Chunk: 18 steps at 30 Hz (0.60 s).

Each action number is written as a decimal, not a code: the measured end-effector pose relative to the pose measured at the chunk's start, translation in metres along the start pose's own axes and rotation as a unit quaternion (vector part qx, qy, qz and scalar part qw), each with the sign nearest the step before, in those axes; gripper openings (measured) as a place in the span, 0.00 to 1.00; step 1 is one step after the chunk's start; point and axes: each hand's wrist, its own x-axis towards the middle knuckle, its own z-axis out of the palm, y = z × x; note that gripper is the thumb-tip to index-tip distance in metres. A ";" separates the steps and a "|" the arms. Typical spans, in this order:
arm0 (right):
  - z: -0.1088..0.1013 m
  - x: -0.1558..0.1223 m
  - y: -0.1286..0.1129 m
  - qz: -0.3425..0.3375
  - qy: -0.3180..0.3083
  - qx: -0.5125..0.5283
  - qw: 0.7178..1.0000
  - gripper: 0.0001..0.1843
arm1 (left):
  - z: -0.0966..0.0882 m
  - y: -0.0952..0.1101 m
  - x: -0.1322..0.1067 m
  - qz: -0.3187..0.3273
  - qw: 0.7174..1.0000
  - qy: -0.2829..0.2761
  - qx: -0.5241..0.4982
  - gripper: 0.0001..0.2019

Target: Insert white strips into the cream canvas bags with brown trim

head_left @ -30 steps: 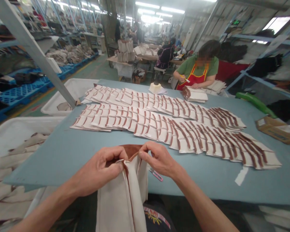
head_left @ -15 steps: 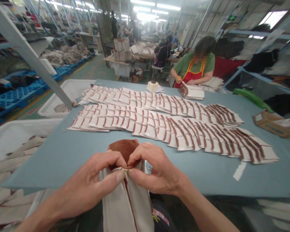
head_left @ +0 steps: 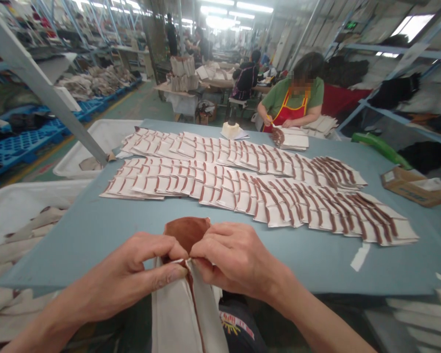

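Note:
A cream fabric tube with a brown lining hangs upright in front of me, below the table's near edge. Its open top shows the brown inside, and a seam with a brown edge runs down its middle. On the left side of that seam my left hand pinches the top rim between thumb and fingers. My right hand grips the rim just right of the seam, its fingertips nearly touching the left ones. Whether anything small sits between the fingertips is hidden.
Overlapping rows of cream and brown pieces cover the blue table. Across it a co-worker in a red apron handles similar pieces. White bins stand left beside a metal post. A cardboard box lies right.
My right hand has turned a little, its fingers now more curled over the rim at the seam. Both hands still hold the fabric tube. The view has shifted slightly.

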 end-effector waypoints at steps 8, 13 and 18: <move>0.001 0.006 0.004 0.130 -0.023 0.186 0.974 0.09 | 0.001 -0.005 0.006 -0.033 0.997 -0.033 -0.055 0.16; -0.004 0.010 0.002 0.191 -0.101 0.218 0.952 0.07 | -0.003 -0.005 0.008 -0.041 0.997 -0.037 -0.053 0.16; -0.002 0.010 0.007 0.216 -0.135 0.159 0.954 0.07 | -0.004 0.007 0.017 -0.074 0.994 -0.005 0.075 0.14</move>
